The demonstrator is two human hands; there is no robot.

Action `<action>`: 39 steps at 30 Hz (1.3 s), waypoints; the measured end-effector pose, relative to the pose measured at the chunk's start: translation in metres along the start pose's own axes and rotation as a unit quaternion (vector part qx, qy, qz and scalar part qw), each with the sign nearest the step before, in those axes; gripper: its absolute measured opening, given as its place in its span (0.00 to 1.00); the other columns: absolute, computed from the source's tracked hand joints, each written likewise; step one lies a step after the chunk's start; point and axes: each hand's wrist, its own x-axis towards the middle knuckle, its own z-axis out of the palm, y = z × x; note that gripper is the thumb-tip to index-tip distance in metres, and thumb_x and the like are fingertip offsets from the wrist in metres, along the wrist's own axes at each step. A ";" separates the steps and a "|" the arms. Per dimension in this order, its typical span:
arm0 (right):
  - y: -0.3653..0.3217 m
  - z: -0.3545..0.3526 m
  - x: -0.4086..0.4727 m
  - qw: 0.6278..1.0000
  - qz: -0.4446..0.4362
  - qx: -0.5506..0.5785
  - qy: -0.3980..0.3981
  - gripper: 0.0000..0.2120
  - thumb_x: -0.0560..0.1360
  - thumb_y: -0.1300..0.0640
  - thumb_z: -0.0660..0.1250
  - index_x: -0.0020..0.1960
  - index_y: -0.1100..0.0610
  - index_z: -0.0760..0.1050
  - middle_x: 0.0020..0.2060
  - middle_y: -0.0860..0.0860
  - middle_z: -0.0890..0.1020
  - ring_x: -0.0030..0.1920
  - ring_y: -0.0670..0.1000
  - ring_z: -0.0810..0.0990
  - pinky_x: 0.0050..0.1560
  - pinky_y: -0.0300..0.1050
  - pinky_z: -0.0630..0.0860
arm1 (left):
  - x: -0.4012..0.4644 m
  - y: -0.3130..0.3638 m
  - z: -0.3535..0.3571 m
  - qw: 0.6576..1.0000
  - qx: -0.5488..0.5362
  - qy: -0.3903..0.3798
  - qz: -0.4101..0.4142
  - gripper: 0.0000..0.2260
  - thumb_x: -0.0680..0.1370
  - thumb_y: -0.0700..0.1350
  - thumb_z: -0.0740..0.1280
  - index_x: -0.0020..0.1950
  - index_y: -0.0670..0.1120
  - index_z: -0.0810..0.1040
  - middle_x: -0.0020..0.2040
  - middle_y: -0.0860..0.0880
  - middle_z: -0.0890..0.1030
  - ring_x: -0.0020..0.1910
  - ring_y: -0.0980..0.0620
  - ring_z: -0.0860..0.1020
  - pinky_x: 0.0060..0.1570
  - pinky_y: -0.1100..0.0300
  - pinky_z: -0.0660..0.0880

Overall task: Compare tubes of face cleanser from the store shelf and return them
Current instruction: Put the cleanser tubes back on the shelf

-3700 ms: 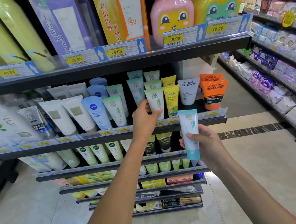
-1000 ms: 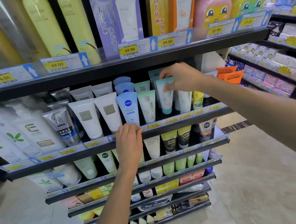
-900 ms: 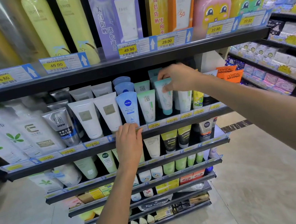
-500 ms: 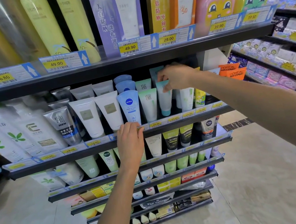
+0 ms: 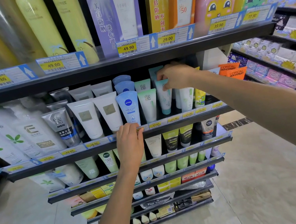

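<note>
Tubes of cleanser stand cap-down in tight rows on the second shelf, leaning back against one another so their printed faces read from the aisle. We have our right hand up at about one o'clock in the view, fingers and thumb pinching the crimped top of the teal-capped tube. Its cap sits down behind the shelf's price strip, between the pale green tube at its nine o'clock and the white tube with the green stripe at its three o'clock. We judge this grip at the very top is for steering: from there the tube can be tipped upright into its narrow slot without knocking its neighbours (the gap is snug on both sides).

Our left hand lies near the centre of the view, fingers curled over the front lip of the same shelf, just below the blue Nivea tube at its twelve o'clock. It holds no product; we take it as a brace while the other arm reaches deep under the upper shelf.

By our reading, the return of this tube is nearly finished, with only the letting go left. Orange men's tubes wait at three o'clock of the reaching hand.
</note>
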 end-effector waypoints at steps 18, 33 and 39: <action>-0.002 -0.003 0.000 1.000 0.006 -0.011 0.005 0.21 0.78 0.52 0.73 0.69 0.52 0.75 0.65 0.52 0.77 0.60 0.55 0.76 0.52 0.44 0.71 | -0.002 0.001 0.000 1.000 -0.002 0.004 -0.005 0.06 0.81 0.44 0.70 0.55 0.43 0.81 0.50 0.47 0.80 0.52 0.47 0.75 0.54 0.51 0.74; -0.002 0.002 -0.038 0.987 -0.030 -0.055 0.151 0.19 0.78 0.53 0.70 0.68 0.53 0.77 0.65 0.54 0.80 0.64 0.60 0.76 0.63 0.55 0.74 | -0.004 0.006 -0.013 0.999 -0.030 -0.031 -0.021 0.08 0.82 0.44 0.69 0.58 0.43 0.81 0.54 0.47 0.80 0.56 0.49 0.74 0.60 0.53 0.73; -0.008 0.033 -0.082 0.967 -0.113 -0.025 0.227 0.13 0.77 0.59 0.70 0.61 0.60 0.81 0.60 0.58 0.82 0.63 0.63 0.78 0.57 0.60 0.76 | -0.024 0.019 -0.035 0.999 -0.016 -0.021 -0.029 0.11 0.82 0.43 0.68 0.64 0.42 0.79 0.61 0.48 0.76 0.63 0.49 0.72 0.65 0.57 0.70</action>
